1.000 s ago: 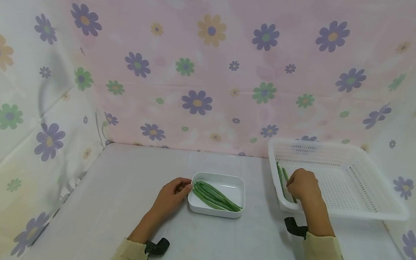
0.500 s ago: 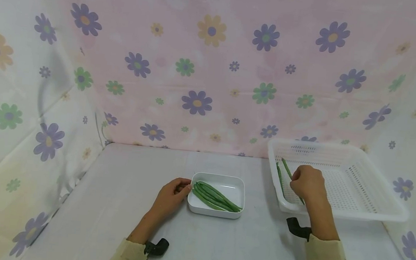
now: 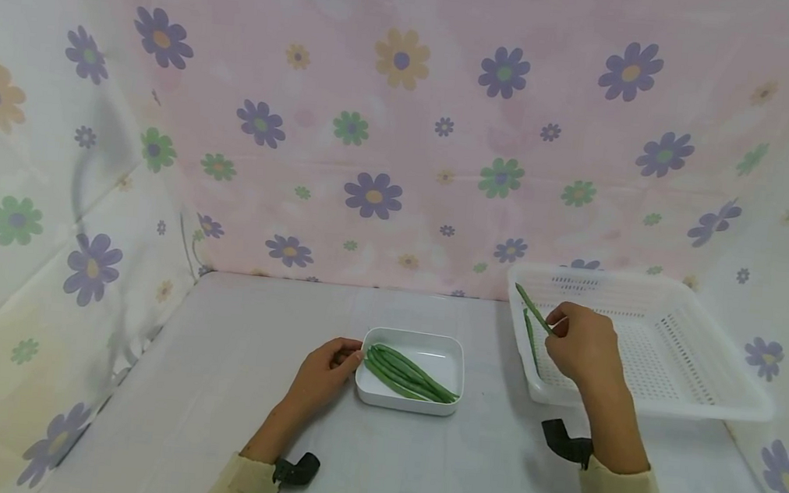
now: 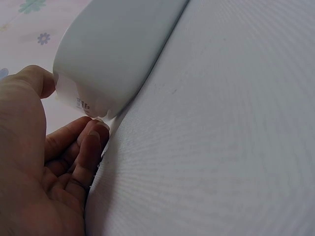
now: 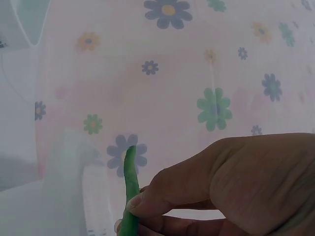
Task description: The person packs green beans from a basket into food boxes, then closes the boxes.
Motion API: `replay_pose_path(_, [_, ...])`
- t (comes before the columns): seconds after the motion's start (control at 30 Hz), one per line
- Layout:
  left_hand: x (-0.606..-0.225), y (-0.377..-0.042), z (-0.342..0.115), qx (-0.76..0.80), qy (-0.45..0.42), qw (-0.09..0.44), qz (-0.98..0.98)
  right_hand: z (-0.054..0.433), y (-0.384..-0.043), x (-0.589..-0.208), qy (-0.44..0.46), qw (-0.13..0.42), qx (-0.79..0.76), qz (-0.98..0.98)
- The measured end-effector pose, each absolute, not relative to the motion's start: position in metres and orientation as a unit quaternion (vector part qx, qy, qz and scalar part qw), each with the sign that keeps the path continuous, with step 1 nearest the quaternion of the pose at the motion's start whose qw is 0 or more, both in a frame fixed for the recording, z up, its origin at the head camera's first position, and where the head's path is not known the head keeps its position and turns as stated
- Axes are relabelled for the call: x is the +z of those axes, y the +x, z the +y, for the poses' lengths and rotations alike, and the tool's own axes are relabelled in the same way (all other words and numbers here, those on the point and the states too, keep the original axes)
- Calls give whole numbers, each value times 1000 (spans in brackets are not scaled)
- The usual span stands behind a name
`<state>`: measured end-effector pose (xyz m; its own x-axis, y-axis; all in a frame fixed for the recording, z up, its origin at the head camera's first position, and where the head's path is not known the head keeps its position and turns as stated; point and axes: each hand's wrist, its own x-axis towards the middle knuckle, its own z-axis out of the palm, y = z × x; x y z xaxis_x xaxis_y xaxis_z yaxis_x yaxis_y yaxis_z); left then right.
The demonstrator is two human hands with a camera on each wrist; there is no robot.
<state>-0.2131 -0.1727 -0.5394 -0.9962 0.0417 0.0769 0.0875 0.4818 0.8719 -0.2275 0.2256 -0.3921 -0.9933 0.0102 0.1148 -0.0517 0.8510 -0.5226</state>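
Note:
My right hand (image 3: 585, 343) pinches a green bean (image 3: 532, 307) between thumb and fingers, above the left side of a white plastic basket (image 3: 641, 401). In the right wrist view, the bean (image 5: 131, 179) points upward from the fingertips. Another green bean (image 3: 530, 341) lies along the basket's left wall. My left hand (image 3: 322, 372) holds the left end of a small white rectangular dish (image 3: 405, 405), thumb at the rim and fingers low against the outside. The left wrist view shows those curled fingers near the dish's base (image 4: 106, 54). Several green beans (image 3: 404, 373) lie side by side in the dish.
A white cloth covers the table (image 3: 255, 305). Behind it hangs a pink flowered curtain (image 3: 433, 125), with pale flowered sheets (image 3: 33, 191) at the sides. The basket stands at the back right, its right end near the side sheet. Black wrist bands (image 3: 564, 441) stick out below the hands.
My right hand has lifted the green bean off the basket's floor and swung its far end leftward over the rim. The left hand and the dish stay put.

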Motion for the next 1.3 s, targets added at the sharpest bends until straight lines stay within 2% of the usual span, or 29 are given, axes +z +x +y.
replay_pose_path(0.2, [-539, -214, -173, -505, -38, 23, -862, 210, -215, -382, 47, 89, 298, -949])
replay_pose_path(0.63, [-539, -213, -173, -505, -38, 22, -862, 178, -204, -379, 79, 103, 322, -938])
replay_pose_path(1.3, [-540, -214, -173, -499, -38, 24, -866, 125, -201, -415, 169, 58, 313, -933])
